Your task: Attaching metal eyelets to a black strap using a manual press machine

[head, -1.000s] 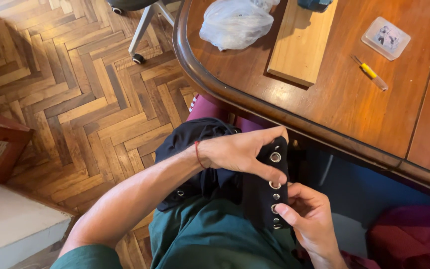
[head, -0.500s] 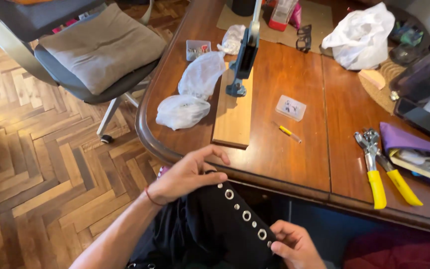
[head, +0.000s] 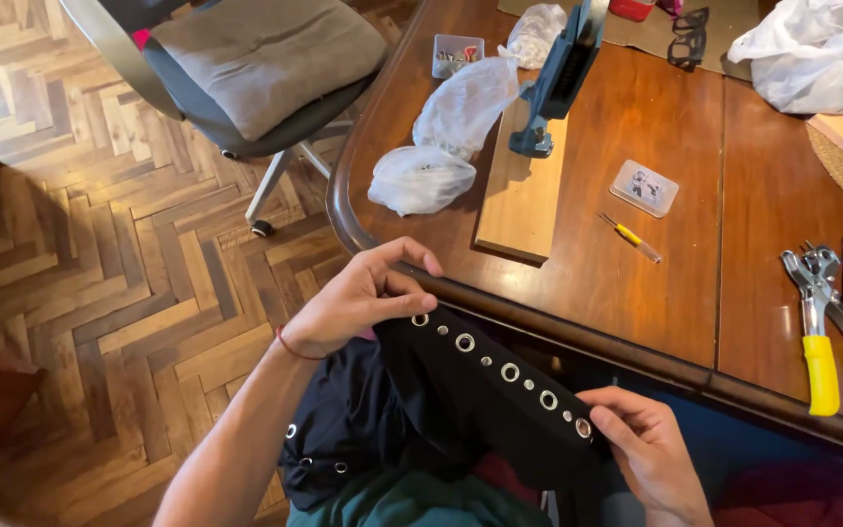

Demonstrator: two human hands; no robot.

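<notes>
A black fabric strip with a row of metal eyelets lies across my lap, below the table edge. My left hand pinches its upper left end between thumb and fingers. At the lower right, my right hand grips the strip's other end beside the last eyelet. The strip stretches diagonally between both hands. More black fabric with small eyelets hangs under my left forearm.
A brown wooden table carries a wooden board with a blue press tool, plastic bags, a small clear box, a yellow-handled screwdriver and yellow-handled pliers. A grey-cushioned chair stands on the parquet at upper left.
The view has lifted from my lap to the table. The strip, first bunched upright between my hands, is now stretched out diagonally with its eyelets facing up.
</notes>
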